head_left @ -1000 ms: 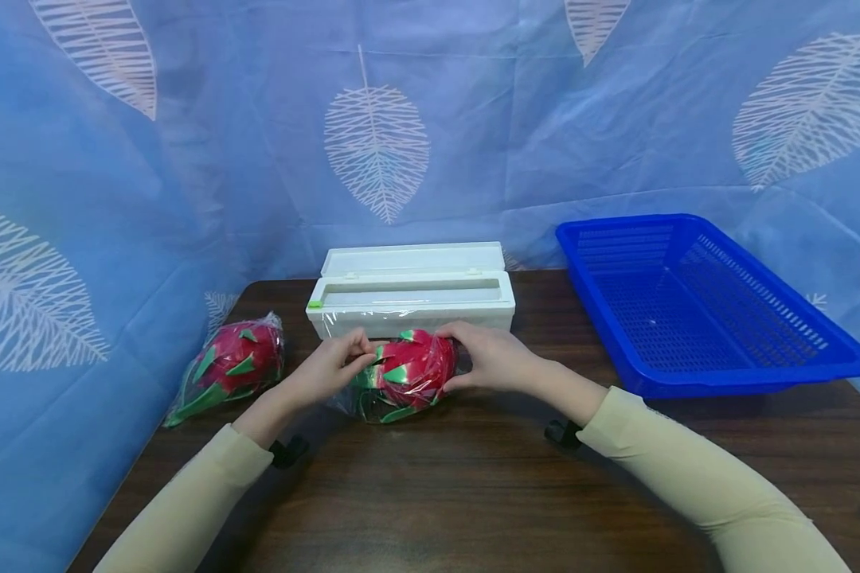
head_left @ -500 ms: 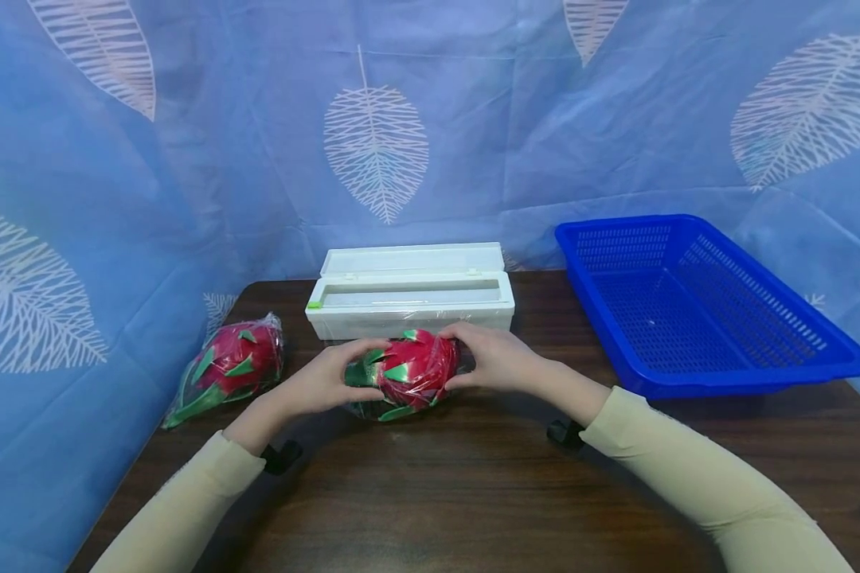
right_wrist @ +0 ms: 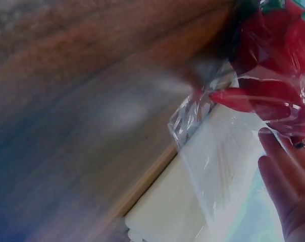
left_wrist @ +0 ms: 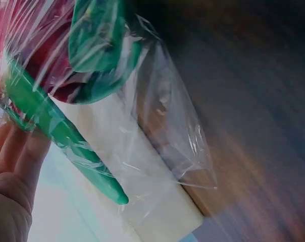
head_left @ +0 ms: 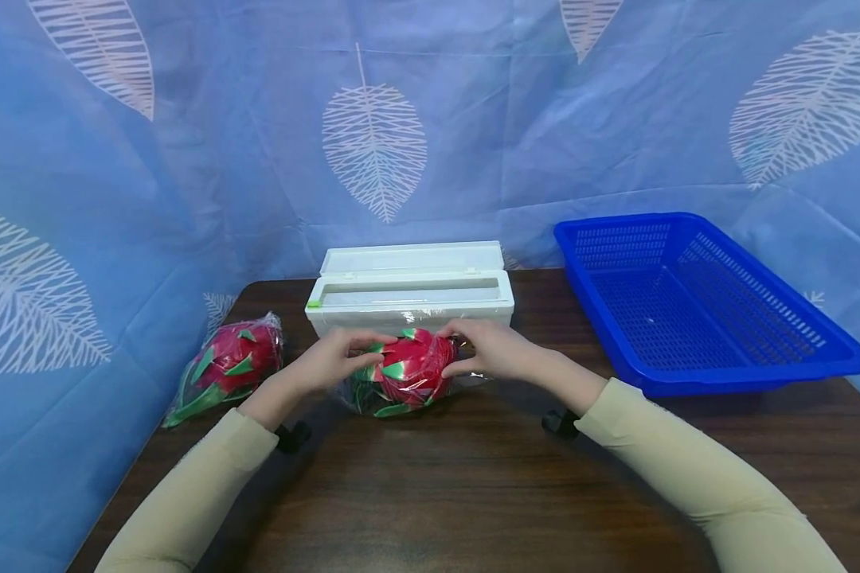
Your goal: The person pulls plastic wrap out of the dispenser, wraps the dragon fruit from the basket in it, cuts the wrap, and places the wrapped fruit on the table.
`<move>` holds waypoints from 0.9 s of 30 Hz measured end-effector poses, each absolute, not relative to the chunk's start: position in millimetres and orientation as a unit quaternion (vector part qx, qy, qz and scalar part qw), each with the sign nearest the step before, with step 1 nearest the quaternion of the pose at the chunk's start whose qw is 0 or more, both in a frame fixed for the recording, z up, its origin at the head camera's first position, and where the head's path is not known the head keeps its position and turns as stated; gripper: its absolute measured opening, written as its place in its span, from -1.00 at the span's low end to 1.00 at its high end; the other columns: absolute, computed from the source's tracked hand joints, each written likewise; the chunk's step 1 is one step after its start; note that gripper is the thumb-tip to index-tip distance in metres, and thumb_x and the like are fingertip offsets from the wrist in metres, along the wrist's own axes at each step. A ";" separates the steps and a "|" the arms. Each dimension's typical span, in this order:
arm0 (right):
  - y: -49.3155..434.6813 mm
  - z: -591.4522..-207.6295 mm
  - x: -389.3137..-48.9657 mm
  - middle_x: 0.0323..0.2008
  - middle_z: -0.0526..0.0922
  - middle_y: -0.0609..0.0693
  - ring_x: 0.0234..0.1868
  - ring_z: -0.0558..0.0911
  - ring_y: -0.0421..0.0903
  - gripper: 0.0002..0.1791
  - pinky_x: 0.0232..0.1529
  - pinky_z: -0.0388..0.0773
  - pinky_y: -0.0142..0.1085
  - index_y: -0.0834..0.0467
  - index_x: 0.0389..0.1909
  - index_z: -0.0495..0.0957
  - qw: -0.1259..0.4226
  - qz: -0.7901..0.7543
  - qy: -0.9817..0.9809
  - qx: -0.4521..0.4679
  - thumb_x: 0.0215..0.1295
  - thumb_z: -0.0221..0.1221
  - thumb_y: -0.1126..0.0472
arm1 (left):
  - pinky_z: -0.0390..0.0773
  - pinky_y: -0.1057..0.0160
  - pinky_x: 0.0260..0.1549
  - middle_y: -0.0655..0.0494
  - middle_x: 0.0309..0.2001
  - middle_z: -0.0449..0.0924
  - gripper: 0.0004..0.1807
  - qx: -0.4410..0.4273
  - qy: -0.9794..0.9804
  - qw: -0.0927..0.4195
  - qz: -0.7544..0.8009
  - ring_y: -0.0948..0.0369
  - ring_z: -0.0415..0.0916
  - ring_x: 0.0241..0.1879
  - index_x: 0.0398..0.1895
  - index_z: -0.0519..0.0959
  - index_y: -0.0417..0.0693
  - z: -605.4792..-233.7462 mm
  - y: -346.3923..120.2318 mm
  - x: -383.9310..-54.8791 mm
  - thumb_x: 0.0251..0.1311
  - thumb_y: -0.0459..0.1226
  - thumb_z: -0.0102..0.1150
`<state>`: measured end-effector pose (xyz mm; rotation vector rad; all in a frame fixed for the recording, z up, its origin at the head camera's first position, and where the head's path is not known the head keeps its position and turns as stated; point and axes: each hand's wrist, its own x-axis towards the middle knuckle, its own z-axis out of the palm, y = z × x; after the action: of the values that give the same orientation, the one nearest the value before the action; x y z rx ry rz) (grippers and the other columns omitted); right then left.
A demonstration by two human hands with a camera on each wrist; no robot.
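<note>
A red dragon fruit (head_left: pixel 417 368) with green scales lies in clear plastic wrap on the table, just in front of a white cling film box (head_left: pixel 410 320). My left hand (head_left: pixel 330 358) holds its green-tipped left end, thumb and fingers on the near and far sides. On the red right end, my right hand (head_left: pixel 498 350) grips in the same way. Loose plastic wrap (left_wrist: pixel 167 126) hangs past the green end in the left wrist view. More loose film (right_wrist: pixel 218 156) stands out from the red end in the right wrist view.
Another wrapped dragon fruit (head_left: pixel 240 360) lies at the table's left edge. A blue plastic basket (head_left: pixel 752 378) stands at the right. The film box's lid (head_left: pixel 416 257) is raised, near the leaf-patterned blue cloth (head_left: pixel 466 159) behind.
My left hand went from pinching at the fruit's left end to spanning it, then its thumb and fingers drew closer together. The right hand shifted slightly, and loose film now shows beneath it.
</note>
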<state>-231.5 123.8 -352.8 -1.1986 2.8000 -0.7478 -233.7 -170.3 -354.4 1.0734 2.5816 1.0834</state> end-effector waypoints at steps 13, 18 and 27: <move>120.7 -364.1 -243.4 0.08 0.52 0.07 0.03 0.57 -0.07 -0.22 -0.02 0.58 -0.22 0.16 0.19 0.22 0.100 -0.348 0.861 -0.357 0.09 0.41 -0.08 | 0.56 0.10 -0.01 0.02 0.10 0.57 -0.62 0.339 0.854 0.107 0.379 0.11 0.54 0.02 0.19 0.55 -0.09 -350.8 -170.4 -250.1 0.32 -0.30 0.18; 116.4 -363.4 -246.6 0.11 0.48 0.08 0.13 0.52 -0.01 -0.17 0.05 0.55 -0.18 0.15 0.21 0.20 0.088 -0.338 0.871 -0.346 0.06 0.43 -0.09 | 0.57 0.15 -0.03 0.04 0.11 0.55 -0.64 0.325 0.846 0.133 0.401 0.11 0.51 0.04 0.18 0.56 -0.07 -351.2 -172.0 -259.8 0.32 -0.26 0.18; 108.0 -360.6 -248.5 0.31 0.32 0.13 0.32 0.32 0.07 0.06 0.20 0.41 -0.02 0.17 0.44 0.11 0.054 -0.304 0.878 -0.367 0.01 0.45 -0.09 | 0.56 0.16 -0.03 0.02 0.11 0.55 -0.64 0.293 0.838 0.175 0.426 0.10 0.51 0.01 0.19 0.53 -0.10 -354.6 -175.0 -268.9 0.36 -0.28 0.13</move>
<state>-248.5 108.0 -360.6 -1.1135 2.6657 -0.9239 -268.9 -175.0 -354.6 0.8316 2.3737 1.2081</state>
